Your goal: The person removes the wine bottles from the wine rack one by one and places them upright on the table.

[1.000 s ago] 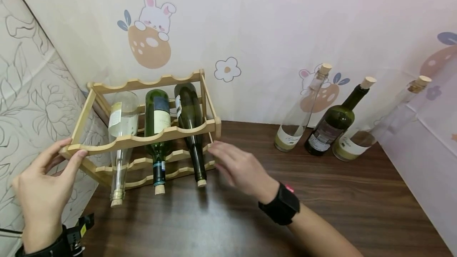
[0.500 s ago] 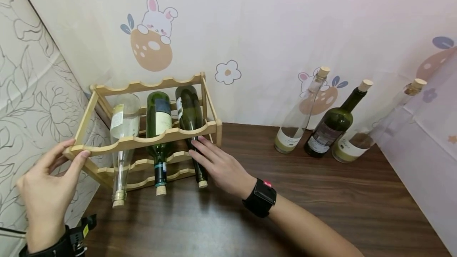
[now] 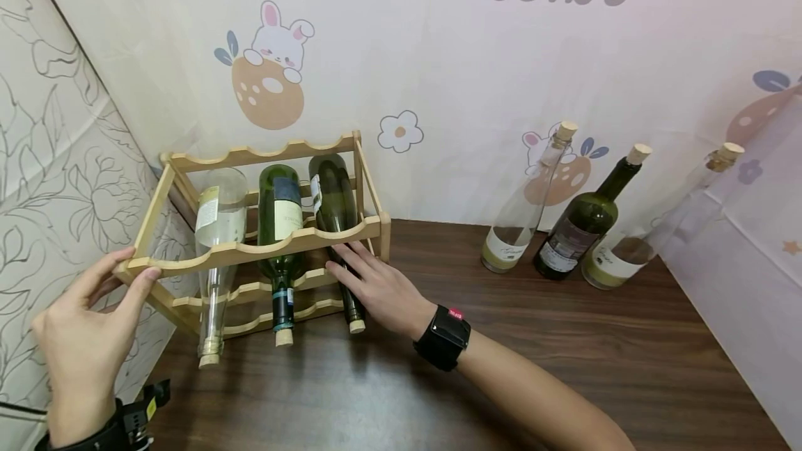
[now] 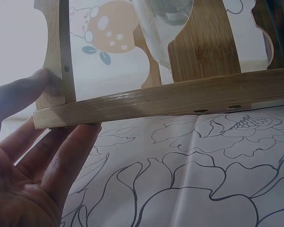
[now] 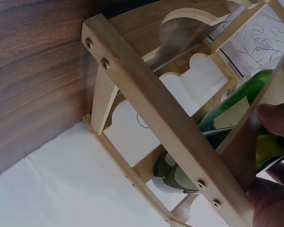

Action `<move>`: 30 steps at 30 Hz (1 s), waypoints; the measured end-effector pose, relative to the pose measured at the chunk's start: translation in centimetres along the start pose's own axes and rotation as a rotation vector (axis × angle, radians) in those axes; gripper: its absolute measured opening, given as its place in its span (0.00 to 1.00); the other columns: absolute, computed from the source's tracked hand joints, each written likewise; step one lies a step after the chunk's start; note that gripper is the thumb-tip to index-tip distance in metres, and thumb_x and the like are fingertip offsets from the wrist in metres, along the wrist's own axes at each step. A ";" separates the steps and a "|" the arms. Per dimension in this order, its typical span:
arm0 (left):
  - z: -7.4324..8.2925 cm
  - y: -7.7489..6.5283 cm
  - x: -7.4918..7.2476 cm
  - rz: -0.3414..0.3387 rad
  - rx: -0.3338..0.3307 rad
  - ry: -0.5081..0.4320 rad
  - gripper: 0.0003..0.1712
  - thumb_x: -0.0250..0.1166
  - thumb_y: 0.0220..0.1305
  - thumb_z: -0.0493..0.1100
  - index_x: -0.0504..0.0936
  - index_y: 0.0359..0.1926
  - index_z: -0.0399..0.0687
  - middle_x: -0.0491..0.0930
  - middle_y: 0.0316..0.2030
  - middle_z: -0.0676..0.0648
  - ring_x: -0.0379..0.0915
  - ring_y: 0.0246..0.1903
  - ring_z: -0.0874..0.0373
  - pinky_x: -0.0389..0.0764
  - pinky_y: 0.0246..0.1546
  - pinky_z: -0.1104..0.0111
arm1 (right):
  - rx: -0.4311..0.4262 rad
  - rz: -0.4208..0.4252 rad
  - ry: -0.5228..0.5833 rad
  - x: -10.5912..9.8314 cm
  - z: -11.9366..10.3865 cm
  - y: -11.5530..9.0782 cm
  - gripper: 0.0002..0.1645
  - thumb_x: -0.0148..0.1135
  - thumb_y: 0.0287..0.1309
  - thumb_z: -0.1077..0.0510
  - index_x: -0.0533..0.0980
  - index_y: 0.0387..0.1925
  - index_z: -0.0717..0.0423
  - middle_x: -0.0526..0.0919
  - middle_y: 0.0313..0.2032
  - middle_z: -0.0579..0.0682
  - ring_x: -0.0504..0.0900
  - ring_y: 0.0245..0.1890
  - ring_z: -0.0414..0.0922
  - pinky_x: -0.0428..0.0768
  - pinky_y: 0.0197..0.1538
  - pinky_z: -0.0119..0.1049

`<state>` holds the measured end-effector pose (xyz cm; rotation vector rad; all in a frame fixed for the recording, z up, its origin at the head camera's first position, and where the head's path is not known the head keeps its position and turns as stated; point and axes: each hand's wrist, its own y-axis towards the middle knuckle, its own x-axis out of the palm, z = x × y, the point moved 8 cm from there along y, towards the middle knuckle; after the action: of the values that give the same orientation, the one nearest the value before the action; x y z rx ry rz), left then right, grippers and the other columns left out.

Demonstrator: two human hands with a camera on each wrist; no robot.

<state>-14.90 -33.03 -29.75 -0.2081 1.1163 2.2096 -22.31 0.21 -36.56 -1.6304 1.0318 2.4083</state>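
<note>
My left hand point(image 3: 88, 326) grips the near left corner of a wooden wine rack point(image 3: 225, 256), with thumb and fingers on opposite sides of the frame point(image 4: 132, 104). Three corked wine bottles lie neck forward in its top tier: a clear bottle point(image 3: 222, 225) at left, a green bottle point(image 3: 269, 214) with a blue and cream label in the middle, and a dark green bottle point(image 3: 336, 193) at right. Just below the front rail, my right hand point(image 3: 382, 287) holds the dark green bottle round its neck. Its fingertips are partly hidden behind that rail.
Three more corked bottles stand on the dark wooden table point(image 3: 501, 381) at right: a clear one point(image 3: 510, 228), a dark green one point(image 3: 570, 235) and another clear one point(image 3: 617, 256). A printed wall covering point(image 3: 438, 54) rises behind the rack. The rack's lower tier shows no bottles.
My right hand has moved left from the rack's right end post onto the dark green bottle's neck. My left hand keeps its grip on the corner. The view has shifted slightly.
</note>
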 end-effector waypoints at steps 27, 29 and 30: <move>0.1 -0.1 -0.1 -0.007 -0.008 -0.005 0.23 0.82 0.55 0.39 0.91 0.54 0.47 0.68 0.36 0.98 0.59 0.14 0.94 0.55 0.25 0.83 | -0.149 0.272 -0.120 -0.6 -0.5 -0.5 0.24 0.54 0.72 0.73 0.83 0.58 0.49 0.81 0.66 0.64 0.81 0.67 0.62 0.87 0.58 0.40; 0.1 -0.1 -0.1 -0.008 -0.011 -0.004 0.23 0.82 0.55 0.39 0.91 0.54 0.48 0.68 0.36 0.98 0.60 0.13 0.94 0.55 0.24 0.83 | -0.142 0.314 -0.100 -0.8 -0.4 -0.5 0.24 0.49 0.75 0.73 0.83 0.57 0.50 0.82 0.65 0.64 0.82 0.66 0.62 0.87 0.59 0.41; 0.1 -0.1 -0.1 -0.010 -0.009 -0.003 0.23 0.82 0.55 0.39 0.91 0.54 0.48 0.68 0.36 0.98 0.60 0.14 0.94 0.56 0.23 0.83 | -0.139 0.333 -0.092 -0.9 -0.3 -0.5 0.25 0.47 0.76 0.73 0.83 0.57 0.51 0.82 0.65 0.64 0.82 0.66 0.62 0.86 0.60 0.42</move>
<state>-14.76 -32.96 -29.75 -0.2133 1.1011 2.2060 -21.48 0.73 -36.10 -1.4679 1.2317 2.7940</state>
